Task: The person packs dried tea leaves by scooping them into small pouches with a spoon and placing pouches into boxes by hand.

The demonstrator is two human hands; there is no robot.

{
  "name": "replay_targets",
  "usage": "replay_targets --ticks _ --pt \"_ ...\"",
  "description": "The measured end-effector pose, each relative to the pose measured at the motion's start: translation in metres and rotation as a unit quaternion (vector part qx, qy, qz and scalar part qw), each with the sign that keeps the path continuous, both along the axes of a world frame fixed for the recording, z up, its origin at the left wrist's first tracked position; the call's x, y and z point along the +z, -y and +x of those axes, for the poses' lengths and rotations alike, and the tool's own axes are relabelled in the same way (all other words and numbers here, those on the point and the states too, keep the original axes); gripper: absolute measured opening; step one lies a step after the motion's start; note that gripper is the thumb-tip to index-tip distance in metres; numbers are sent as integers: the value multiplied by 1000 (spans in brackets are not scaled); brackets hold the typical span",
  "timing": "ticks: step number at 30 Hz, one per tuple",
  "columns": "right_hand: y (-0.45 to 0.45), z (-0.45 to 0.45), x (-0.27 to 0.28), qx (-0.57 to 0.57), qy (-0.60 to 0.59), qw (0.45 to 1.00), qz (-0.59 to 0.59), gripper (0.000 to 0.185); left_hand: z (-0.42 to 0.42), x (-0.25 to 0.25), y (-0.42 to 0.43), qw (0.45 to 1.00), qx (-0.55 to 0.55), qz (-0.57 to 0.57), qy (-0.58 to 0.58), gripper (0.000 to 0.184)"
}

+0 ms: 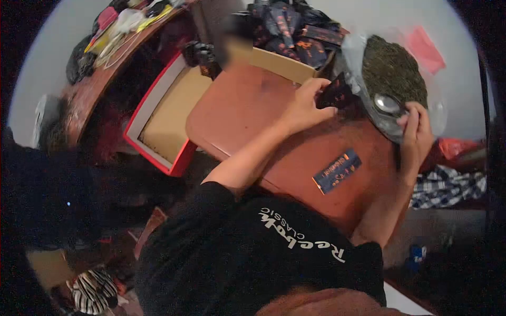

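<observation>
My left hand (311, 108) is closed on a dark packet (337, 92) with reddish print, held up beside the bag's near side. Between the fingers of my right hand (416, 129) is the handle of a spoon (387, 104). Its shiny round bowl rests on or just above a heap of dried, dark green crumbled leaves (392, 66). A clear plastic bag (387, 126) surrounds the heap. Below my hands, a flat dark packet with orange lettering (337, 171) lies on the reddish-brown table (232, 113). Whether the held packet contains anything cannot be seen.
Behind the table, a cardboard box (282, 64) stands by many dark printed packets (316, 37). A red-edged shallow box (171, 110) is at the left, below a wooden shelf (87, 97) with bags. Pink paper (426, 50) and checkered cloth (448, 187) are at the right.
</observation>
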State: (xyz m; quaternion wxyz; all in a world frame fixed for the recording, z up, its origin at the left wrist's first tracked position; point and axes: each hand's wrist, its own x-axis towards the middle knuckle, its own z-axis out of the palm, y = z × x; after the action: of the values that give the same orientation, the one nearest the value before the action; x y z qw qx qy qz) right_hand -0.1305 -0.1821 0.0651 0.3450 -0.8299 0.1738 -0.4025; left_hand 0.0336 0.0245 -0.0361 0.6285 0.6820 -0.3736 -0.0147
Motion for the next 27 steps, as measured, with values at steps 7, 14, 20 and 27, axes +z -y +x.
replay_targets --ticks 7,14,20,27 --pt "53 -34 -56 -51 72 991 103 28 48 7 -143 988 77 -16 -130 68" --pt "67 -54 -68 -102 109 975 167 31 163 -71 -265 933 346 -36 -92 61" --pt "50 -37 -68 -75 134 976 155 29 268 -170 -302 918 374 10 -134 57" --pt "49 -36 -66 -163 53 977 130 29 352 -208 -293 899 404 116 -126 51"
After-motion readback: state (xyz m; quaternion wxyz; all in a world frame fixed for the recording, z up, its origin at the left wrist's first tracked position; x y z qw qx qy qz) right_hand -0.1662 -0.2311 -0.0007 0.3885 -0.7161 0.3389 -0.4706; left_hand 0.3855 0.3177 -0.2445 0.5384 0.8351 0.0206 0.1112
